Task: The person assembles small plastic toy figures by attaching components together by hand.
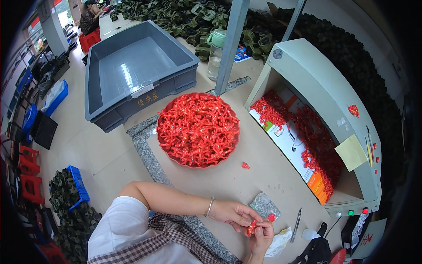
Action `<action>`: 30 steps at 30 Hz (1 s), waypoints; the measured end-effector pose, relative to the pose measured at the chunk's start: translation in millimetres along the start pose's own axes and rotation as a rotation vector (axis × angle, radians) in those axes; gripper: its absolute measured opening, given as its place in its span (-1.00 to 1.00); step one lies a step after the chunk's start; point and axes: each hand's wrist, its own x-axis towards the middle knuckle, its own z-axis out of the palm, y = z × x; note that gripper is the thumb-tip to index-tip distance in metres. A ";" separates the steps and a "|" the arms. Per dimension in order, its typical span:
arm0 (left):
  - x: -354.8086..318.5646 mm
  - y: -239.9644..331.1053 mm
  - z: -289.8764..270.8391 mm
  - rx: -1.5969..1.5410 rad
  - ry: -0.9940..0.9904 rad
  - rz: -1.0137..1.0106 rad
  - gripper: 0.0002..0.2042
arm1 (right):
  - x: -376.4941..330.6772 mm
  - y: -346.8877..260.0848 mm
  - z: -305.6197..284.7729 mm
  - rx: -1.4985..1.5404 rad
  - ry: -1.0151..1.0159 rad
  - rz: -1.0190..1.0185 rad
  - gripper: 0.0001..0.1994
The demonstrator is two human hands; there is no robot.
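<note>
At the lower centre of the frame, the left hand [237,214] and right hand [262,236] pinch one small red piece [251,228] between thumbs and fingertips. One red bowl [200,165], heaped with similar pieces too many to count, stands mid-frame, one loose piece [245,165] near its lower right; one grey tub [145,53] sits upper left.

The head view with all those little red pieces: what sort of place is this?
Probably a small-parts workshop or factory, judging by the round bowl heaped with red pieces, the pale cabinet holding more of them, and the large grey crate nearby.
</note>
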 end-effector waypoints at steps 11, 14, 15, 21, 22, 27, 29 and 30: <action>-3.3 -2.8 0.6 0.120 -0.064 0.033 -0.63 | -7.4 -11.7 4.5 -0.365 0.113 0.113 -0.80; -0.5 -5.7 -6.1 0.109 0.008 0.078 -0.63 | -5.5 -28.0 -17.9 -0.474 0.157 -0.085 -0.71; 1.9 -3.6 -5.3 0.051 0.060 0.072 -0.64 | -7.8 -34.1 -20.3 -0.480 0.176 -0.079 -0.71; -4.2 6.3 -0.4 -0.143 0.082 0.065 -0.62 | 4.3 -48.1 4.1 -0.332 0.127 -0.194 -0.71; -3.4 6.8 -2.6 -0.184 0.092 0.080 -0.60 | 7.5 -39.7 7.5 -0.289 0.103 -0.164 -0.73; 4.3 -2.7 -7.4 -0.011 0.063 0.084 -0.59 | 12.0 -10.8 -2.9 -0.581 -0.073 -0.301 -0.77; 4.7 -9.1 -7.5 0.082 0.046 0.085 -0.61 | 6.8 -7.9 -0.6 -0.447 -0.032 -0.126 -0.80; 5.4 -12.4 -6.5 0.113 0.032 0.129 -0.64 | 8.6 -9.4 0.5 -0.444 -0.036 -0.129 -0.80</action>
